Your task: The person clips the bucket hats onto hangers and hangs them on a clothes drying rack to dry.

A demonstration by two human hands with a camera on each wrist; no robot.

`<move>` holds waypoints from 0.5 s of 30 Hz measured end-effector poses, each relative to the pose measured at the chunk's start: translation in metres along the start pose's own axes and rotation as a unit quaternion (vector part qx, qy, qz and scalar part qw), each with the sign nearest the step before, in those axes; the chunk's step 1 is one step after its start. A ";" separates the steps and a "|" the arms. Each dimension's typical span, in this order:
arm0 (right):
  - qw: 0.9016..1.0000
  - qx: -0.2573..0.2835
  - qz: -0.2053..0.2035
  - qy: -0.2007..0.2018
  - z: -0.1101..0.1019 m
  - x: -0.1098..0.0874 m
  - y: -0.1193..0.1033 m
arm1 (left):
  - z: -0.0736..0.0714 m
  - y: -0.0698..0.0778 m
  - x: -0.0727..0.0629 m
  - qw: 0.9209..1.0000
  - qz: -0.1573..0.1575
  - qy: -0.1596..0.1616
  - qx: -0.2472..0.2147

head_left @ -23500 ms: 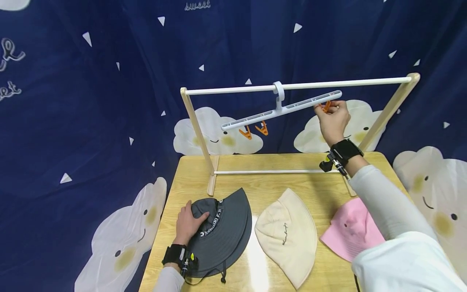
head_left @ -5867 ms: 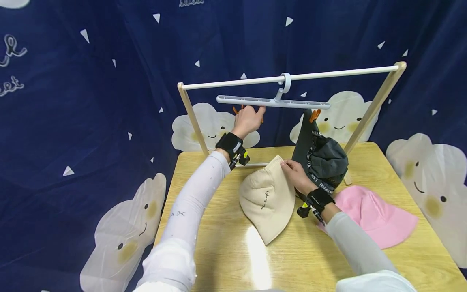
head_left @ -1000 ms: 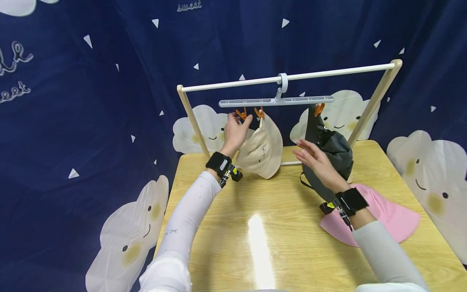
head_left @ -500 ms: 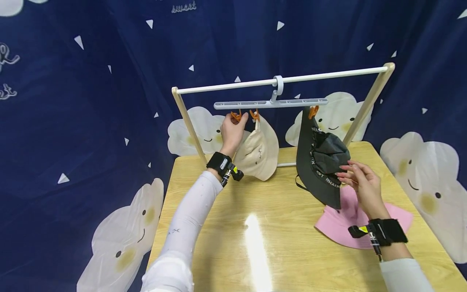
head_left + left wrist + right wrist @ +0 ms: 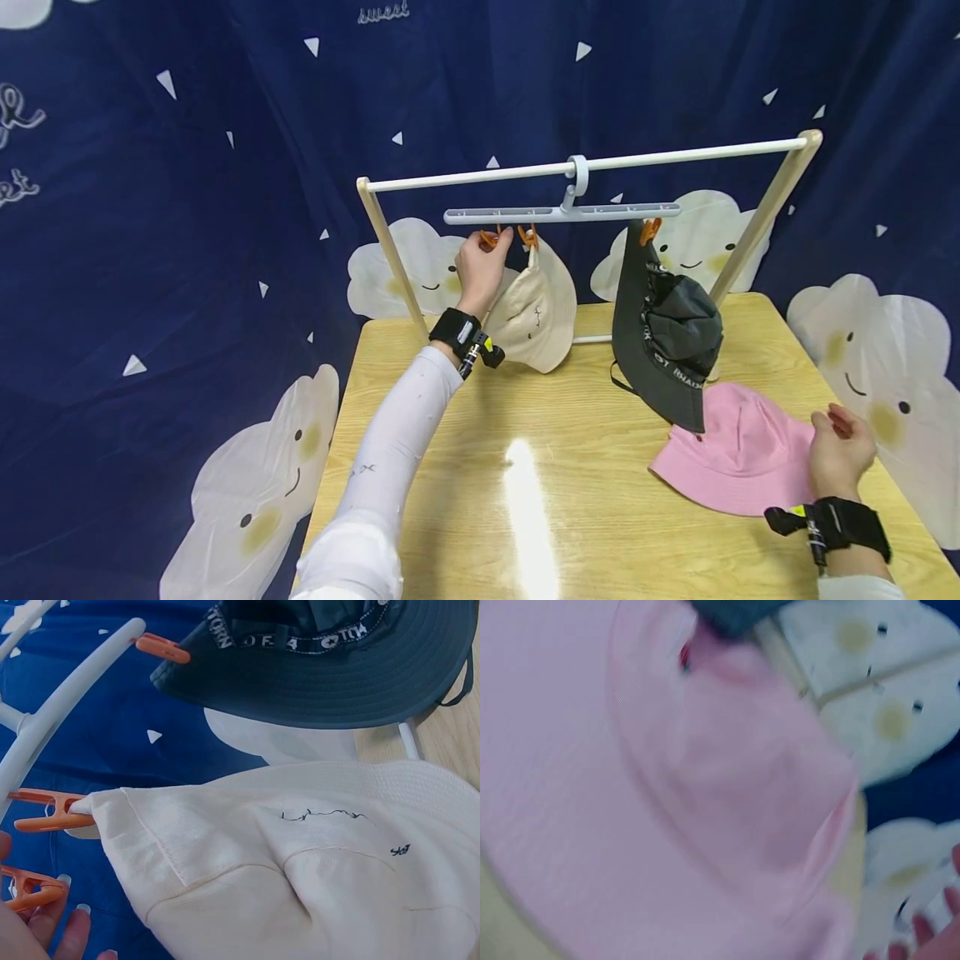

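My left hand (image 5: 480,262) pinches an orange clip (image 5: 34,889) under the left half of a pale grey hanger (image 5: 510,216). Beside it, another orange clip (image 5: 52,811) grips the brim edge of a cream bucket hat (image 5: 536,312), which hangs down. From the hanger's right end a third orange clip (image 5: 650,231) holds a dark grey brimmed hat (image 5: 678,325) with a lettered band. A pink bucket hat (image 5: 750,450) lies on the table, partly behind the dark hat. My right hand (image 5: 842,450) is at the pink hat's right edge, fingers loosely bent and apart from the cloth in the right wrist view.
The hanger hooks over the white top rail (image 5: 697,156) of a rack with wooden side posts (image 5: 768,217). A white lower rail (image 5: 591,339) runs behind the hats. The wooden table (image 5: 600,517) ends at a dark blue curtain (image 5: 187,250) with clouds.
My right hand has moved right and down, from beside the dark hat to the pink hat's right edge. My left hand stays at its clip. Earlier, the cream and dark hats lay on the table.
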State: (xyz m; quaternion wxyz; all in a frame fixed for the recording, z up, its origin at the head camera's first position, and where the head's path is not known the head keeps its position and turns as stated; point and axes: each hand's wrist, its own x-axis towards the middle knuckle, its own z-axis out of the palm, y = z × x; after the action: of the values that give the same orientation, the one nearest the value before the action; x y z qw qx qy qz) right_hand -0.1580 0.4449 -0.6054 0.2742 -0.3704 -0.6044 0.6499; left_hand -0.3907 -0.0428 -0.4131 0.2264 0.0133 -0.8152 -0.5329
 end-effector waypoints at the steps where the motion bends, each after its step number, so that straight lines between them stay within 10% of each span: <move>1: 0.999 -0.025 0.025 0.015 -0.006 0.002 0.005 | 0.000 -0.001 0.000 1.000 -0.001 0.000 0.000; 9: 0.968 -0.166 0.184 0.040 -0.036 0.002 0.026 | 0.000 0.001 0.004 1.000 -0.003 0.008 0.013; 15: 0.946 -0.226 0.224 -0.053 -0.039 0.009 0.007 | -0.004 0.004 0.003 1.000 -0.017 0.016 -0.004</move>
State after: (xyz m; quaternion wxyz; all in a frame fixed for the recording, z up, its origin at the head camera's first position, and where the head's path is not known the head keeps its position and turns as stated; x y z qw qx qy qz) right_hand -0.1308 0.4747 -0.6134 -0.0019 -0.5136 -0.6508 0.5592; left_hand -0.3911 -0.0457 -0.4075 0.2301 0.0342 -0.8089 -0.5400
